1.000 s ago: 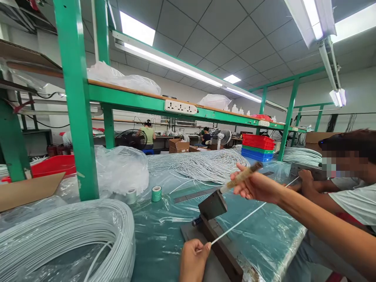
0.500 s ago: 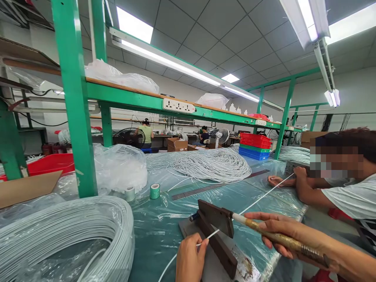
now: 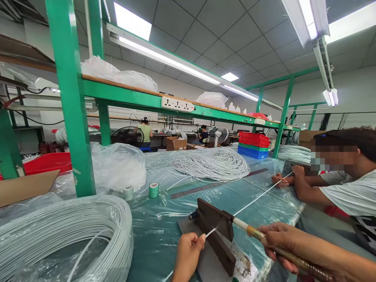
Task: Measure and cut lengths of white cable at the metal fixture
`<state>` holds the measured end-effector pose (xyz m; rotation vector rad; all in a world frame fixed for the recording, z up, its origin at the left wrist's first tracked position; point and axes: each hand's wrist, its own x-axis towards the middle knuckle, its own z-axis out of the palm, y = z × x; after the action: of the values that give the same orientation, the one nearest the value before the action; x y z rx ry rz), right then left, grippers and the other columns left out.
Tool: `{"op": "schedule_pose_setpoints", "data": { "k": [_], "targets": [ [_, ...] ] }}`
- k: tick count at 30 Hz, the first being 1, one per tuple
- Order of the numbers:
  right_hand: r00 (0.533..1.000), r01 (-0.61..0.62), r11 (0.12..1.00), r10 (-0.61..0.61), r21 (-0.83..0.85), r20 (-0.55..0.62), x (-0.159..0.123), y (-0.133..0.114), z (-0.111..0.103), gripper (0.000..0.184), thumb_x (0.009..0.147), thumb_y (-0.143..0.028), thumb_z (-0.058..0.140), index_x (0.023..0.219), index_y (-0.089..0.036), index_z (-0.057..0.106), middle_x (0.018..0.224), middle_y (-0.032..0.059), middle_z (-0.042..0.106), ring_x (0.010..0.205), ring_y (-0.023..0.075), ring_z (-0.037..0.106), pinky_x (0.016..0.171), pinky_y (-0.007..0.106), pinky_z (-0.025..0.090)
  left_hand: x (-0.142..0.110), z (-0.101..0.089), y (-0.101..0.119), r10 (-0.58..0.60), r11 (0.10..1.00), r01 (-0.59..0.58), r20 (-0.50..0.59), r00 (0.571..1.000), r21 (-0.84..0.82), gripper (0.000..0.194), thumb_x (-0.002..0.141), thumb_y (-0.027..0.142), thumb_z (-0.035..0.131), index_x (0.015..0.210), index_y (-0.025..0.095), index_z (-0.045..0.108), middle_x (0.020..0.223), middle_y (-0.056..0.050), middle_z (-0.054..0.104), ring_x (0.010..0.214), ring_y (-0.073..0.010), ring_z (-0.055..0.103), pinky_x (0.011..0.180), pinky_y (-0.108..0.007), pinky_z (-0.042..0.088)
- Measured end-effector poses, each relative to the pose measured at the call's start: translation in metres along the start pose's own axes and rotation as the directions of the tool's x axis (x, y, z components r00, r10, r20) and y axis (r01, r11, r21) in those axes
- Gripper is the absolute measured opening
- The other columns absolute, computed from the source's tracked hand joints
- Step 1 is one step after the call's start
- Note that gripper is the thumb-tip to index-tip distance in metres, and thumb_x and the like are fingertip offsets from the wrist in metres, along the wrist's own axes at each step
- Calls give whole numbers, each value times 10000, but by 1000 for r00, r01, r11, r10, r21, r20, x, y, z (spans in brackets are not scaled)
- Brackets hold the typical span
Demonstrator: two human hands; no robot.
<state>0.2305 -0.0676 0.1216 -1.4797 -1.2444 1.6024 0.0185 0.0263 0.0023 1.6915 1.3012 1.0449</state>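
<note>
L grip (image 3: 188, 250) is low on near L side of cutter (image 3: 214, 215), close but not touching; thumb & index tips pinched tog. & aimed twd cutter, other fingers curled in. R grip (image 3: 286, 237) is to R of cutter, closed round its handle, w/ lower fingers hooked underneath. R forearm (image 3: 337, 252) is bare, slanting in twd cutter from its R, wrist approx. straight. Grips are well apart, L one nearer cutter's base.
</note>
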Motion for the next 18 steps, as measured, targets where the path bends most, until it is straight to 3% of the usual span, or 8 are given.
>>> {"op": "schedule_pose_setpoints", "data": {
  "k": [6, 11, 15, 18],
  "targets": [
    [998, -51, 998, 50, -21, -34, 0, -1, 3, 118, 694, -256, 429, 680, -139, 445, 511, -34, 461, 274, 6, 377, 266, 94, 239, 3, 1, -1, -27, 997, 28, 16, 1000, -76, 407, 604, 553, 417, 409, 195, 408, 408, 59, 335, 436, -95, 306, 459, -222, 209],
    [1000, -17, 994, 19, -110, 17, -3, 2, 6, 216, 704, -244, 434, 897, -150, 465, 504, -66, 418, 244, -7, 290, 247, 112, 118, 3, 1, 0, -43, 994, 42, -12, 999, -99, 389, 579, 532, 463, 394, 203, 372, 394, 80, 281, 428, -82, 263, 450, -219, 191],
    [1000, -3, 975, 5, -223, 11, -6, 13, 4, 448, 712, -288, 490, 1129, -163, 386, 488, -77, 413, 271, -2, 276, 271, 105, 176, 2, 2, -2, -47, 992, 45, -18, 999, -115, 389, 575, 533, 470, 397, 199, 382, 398, 81, 279, 437, -82, 251, 454, -218, 182],
    [996, -7, 964, -18, -267, -90, -8, 19, 0, 539, 679, -265, 518, 1191, -197, 364, 697, -10, 557, 335, 16, 376, 297, 118, 255, 2, 3, -4, -40, 991, 39, -6, 999, -131, 395, 574, 544, 474, 408, 193, 404, 404, 77, 295, 440, -86, 265, 460, -218, 184]
  ]
}}
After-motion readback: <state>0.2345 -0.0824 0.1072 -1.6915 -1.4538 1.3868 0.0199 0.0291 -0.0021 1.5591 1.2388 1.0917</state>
